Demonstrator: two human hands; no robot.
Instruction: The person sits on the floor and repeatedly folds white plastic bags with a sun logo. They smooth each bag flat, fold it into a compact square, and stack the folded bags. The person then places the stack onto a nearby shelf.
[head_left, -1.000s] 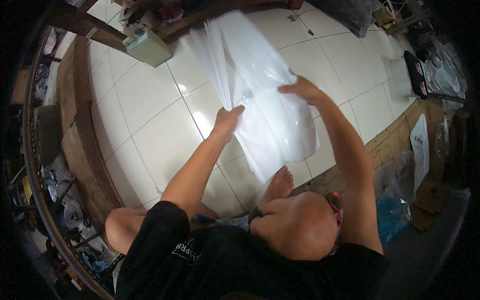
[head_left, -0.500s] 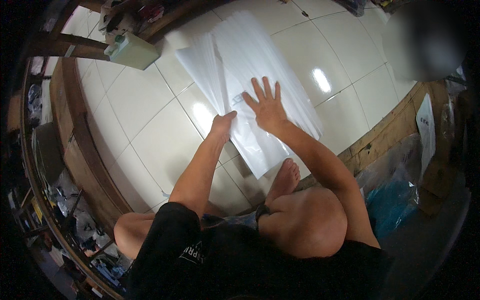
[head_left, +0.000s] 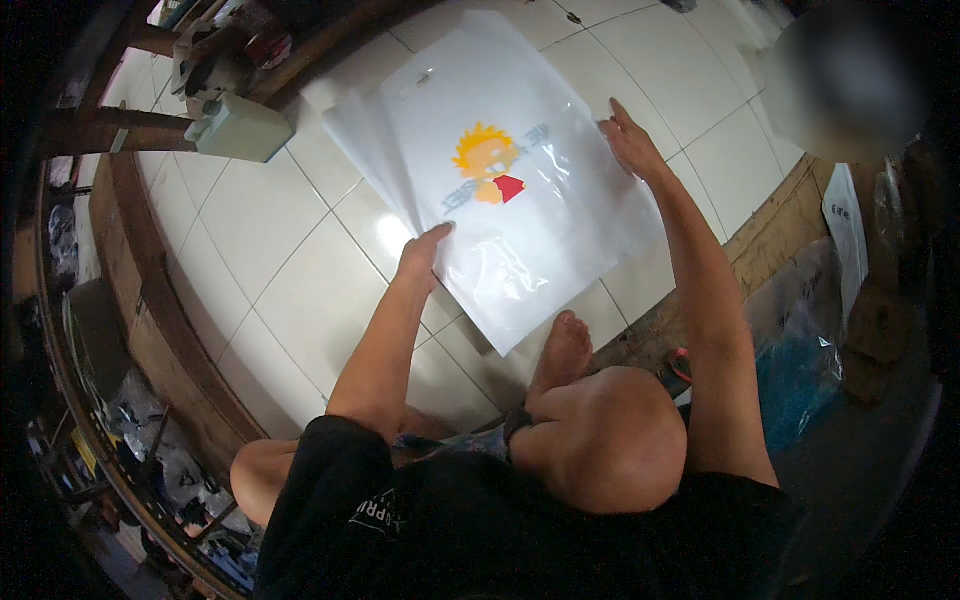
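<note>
A stack of white translucent plastic bags [head_left: 510, 240] lies spread on the tiled floor before me. The top bag carries a cartoon print [head_left: 490, 165] with yellow hair and a red patch, and a small handle cutout near its far end. My left hand [head_left: 425, 255] is closed on the stack's left edge, its thumb over the top and its other fingers hidden beneath. At the right edge rests my right hand [head_left: 632, 145], one finger stretched out and the thumb apart from it, touching the bags' side. Its remaining fingers are hard to see.
A pale jerrycan [head_left: 240, 128] stands at the far left by a wooden frame. A wooden beam [head_left: 165, 320] runs along the left. To the right are a wooden ledge [head_left: 765, 215] and blue plastic wrap [head_left: 800, 390]. My bare foot [head_left: 562, 350] is close to the stack's near corner.
The raised left fold of the bags has come down flat, showing the coloured print. My right hand has moved from the top of the stack to its right edge. My left hand stays at the left edge.
</note>
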